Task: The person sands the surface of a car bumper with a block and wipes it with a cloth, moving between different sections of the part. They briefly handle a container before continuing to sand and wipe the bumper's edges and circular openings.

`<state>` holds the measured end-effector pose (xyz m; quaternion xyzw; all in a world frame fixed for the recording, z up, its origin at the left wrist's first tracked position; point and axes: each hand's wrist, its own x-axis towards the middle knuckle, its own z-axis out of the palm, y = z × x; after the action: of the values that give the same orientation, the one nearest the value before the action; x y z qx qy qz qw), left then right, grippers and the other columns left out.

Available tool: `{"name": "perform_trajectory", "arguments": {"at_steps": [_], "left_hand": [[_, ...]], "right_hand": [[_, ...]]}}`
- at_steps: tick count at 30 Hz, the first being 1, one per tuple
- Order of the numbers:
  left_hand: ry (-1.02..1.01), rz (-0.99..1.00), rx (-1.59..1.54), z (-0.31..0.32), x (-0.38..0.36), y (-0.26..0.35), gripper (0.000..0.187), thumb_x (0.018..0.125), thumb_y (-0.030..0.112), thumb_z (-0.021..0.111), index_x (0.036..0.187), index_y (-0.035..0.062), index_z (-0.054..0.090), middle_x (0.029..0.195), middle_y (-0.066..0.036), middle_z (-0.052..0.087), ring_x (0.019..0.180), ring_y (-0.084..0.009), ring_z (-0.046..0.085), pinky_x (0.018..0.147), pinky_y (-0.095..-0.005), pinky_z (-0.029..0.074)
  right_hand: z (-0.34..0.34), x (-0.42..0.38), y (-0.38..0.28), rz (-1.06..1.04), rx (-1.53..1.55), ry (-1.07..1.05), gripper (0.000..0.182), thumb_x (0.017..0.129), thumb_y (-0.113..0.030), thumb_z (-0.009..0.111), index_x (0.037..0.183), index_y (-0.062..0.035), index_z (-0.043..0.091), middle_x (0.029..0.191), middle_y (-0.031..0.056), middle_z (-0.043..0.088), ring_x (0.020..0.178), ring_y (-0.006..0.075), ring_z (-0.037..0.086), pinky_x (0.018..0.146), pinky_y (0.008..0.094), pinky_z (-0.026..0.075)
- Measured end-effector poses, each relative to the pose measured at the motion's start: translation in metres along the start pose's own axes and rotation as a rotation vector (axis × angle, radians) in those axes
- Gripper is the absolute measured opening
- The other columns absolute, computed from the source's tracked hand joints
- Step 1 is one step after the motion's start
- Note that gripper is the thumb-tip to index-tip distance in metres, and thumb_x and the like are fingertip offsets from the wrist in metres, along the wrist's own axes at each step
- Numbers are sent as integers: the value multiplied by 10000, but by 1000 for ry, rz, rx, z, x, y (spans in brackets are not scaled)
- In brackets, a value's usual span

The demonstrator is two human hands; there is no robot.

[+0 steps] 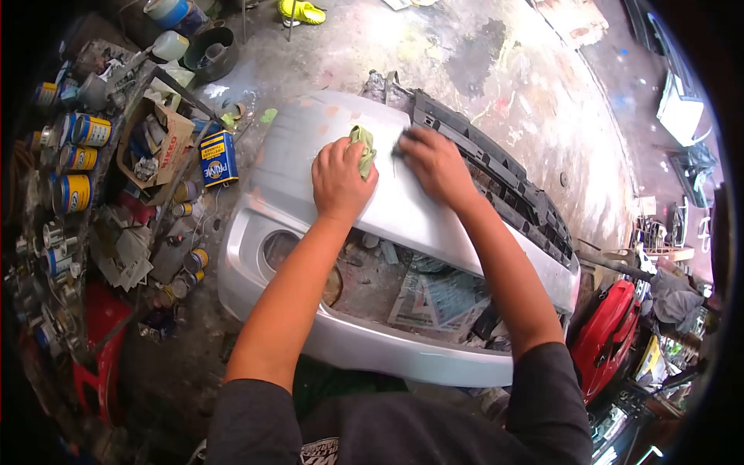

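A silver-grey car bumper (387,203) lies across the middle of the view, with dull and pinkish patches on its upper left part. My left hand (341,177) rests on its upper face, fingers closed on a crumpled yellow-green cloth (362,152). To the right, my right hand (435,164) presses near the bumper's far edge with its fingers curled. Something small and dark shows at those fingertips; its kind is hard to make out. Along the far edge runs a black plastic grille strip (496,167).
Shelves with paint cans (76,192) stand on the left, beside a cardboard box (167,147) and a blue-yellow tin (218,158). A black bucket (211,54) and a yellow-green shoe (302,11) are on the floor beyond. A red car part (608,337) lies at right.
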<state>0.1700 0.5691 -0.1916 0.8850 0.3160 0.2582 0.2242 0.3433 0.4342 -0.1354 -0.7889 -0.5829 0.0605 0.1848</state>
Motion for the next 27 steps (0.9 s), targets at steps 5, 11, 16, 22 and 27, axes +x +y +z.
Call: {"name": "perform_trajectory", "arguments": {"at_steps": [5,11,16,22,27], "left_hand": [[-16,-11,-9,1,1,-2,404,823,275,775,1190,153,657,1266,-51,632,1220,-314,570,1039,-470,469],[-15,-17,1,-1,1,-1,402,834,291,770,1196,153,663,1282,-55,626,1230,-316,566,1058,-469,461],[-20,-14,-11,3,0,-2,411,843,292,766,1214,155,654,1298,-55,627,1232,-321,566,1061,-473,460],[-6,3,-3,3,-1,-2,427,841,284,772,1225,154,638,1298,-64,629,1223,-331,569,1043,-476,469],[4,10,-7,4,-1,-3,435,838,281,778,1224,150,627,1295,-68,630,1215,-335,573,1036,-475,473]], "right_hand": [[0,-13,-15,46,-85,-1,353,943,-192,714,1291,-135,701,1426,143,607,1312,341,579,1027,479,477],[-2,4,8,32,75,14,369,931,-160,734,1293,-95,704,1417,180,616,1283,374,603,1062,466,486],[-1,-4,15,42,84,3,346,955,-156,714,1297,-101,705,1428,178,611,1311,374,583,1093,465,458],[1,20,33,2,15,38,362,956,-178,722,1314,-126,699,1449,172,603,1333,362,574,1108,463,442],[-9,-13,26,-34,46,-63,332,979,-161,686,1311,-148,701,1457,176,594,1334,375,568,1117,484,452]]}}
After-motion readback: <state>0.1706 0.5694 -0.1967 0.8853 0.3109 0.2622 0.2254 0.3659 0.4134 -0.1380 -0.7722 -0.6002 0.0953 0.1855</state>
